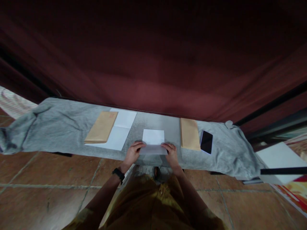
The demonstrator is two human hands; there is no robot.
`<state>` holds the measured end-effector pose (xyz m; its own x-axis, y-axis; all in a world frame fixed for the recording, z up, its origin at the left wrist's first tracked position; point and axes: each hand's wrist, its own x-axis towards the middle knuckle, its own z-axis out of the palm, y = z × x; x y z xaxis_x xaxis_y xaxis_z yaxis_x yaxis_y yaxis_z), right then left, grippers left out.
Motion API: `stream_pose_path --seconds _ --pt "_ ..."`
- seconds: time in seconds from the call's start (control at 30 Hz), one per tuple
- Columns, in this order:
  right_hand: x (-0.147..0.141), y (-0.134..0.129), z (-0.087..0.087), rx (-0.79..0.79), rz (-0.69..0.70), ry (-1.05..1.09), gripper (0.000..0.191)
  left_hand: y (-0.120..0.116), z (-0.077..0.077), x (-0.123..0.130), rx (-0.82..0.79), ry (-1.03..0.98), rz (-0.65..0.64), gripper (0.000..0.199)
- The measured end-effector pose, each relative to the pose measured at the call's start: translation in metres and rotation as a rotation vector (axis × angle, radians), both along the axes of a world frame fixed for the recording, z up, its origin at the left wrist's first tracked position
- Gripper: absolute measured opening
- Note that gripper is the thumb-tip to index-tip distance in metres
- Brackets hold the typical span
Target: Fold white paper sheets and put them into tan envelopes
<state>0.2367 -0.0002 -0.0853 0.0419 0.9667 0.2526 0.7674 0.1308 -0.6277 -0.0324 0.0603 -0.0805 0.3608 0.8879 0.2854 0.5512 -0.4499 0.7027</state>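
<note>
A white sheet of paper (153, 137) lies before me on the grey cloth, with a crease across it and its near part tilted up in shadow. My left hand (133, 152) pinches the left edge of that near part, thumb and fingers closed on it. At the opposite edge, my right hand (171, 153) grips the paper in the same way, fingers bent over the top. Left of my hands, a stack of brown envelopes (101, 127) partly covers creased white sheets (119, 137). More brown envelopes (190, 134) are stacked to the right.
A grey cloth (69, 127) with wrinkled ends covers the narrow table. A dark-screened phone (206, 142) lies by the right envelopes. Behind the table hangs a dark red curtain (148, 92). White paper (280, 159) and a black bar (283, 171) are at the far right, above a tiled floor (48, 204).
</note>
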Motion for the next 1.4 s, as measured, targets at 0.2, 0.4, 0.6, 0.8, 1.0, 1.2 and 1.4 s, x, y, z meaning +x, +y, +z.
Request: stream_pose_path --seconds 0.2,0.4,0.6,0.8,1.0,1.2,1.4 --pt "0.003 -0.001 -0.001 0.016 0.054 0.014 0.052 -0.002 0.000 -0.005 -0.005 0.012 -0.035 0.044" --pt "-0.002 0.003 0.001 0.026 -0.014 0.032 0.046 0.001 0.000 0.002 -0.005 0.011 0.041 0.034" --pt "-0.009 0.014 0.002 -0.006 -0.157 -0.061 0.019 0.006 -0.002 0.013 0.002 0.066 0.212 0.017" --pt "-0.013 0.019 0.003 -0.032 -0.216 -0.073 0.021 0.005 0.000 0.018 -0.044 0.036 0.278 0.022" --pt "-0.017 0.023 0.001 0.005 -0.243 -0.017 0.029 0.005 0.004 0.025 -0.056 0.036 0.310 0.026" --pt "-0.022 0.029 -0.004 0.014 -0.288 -0.060 0.037 0.009 0.008 0.037 -0.019 0.087 0.376 0.030" --pt "-0.027 0.031 -0.005 0.071 -0.305 -0.163 0.042 0.010 0.009 0.043 0.054 0.155 0.418 0.039"
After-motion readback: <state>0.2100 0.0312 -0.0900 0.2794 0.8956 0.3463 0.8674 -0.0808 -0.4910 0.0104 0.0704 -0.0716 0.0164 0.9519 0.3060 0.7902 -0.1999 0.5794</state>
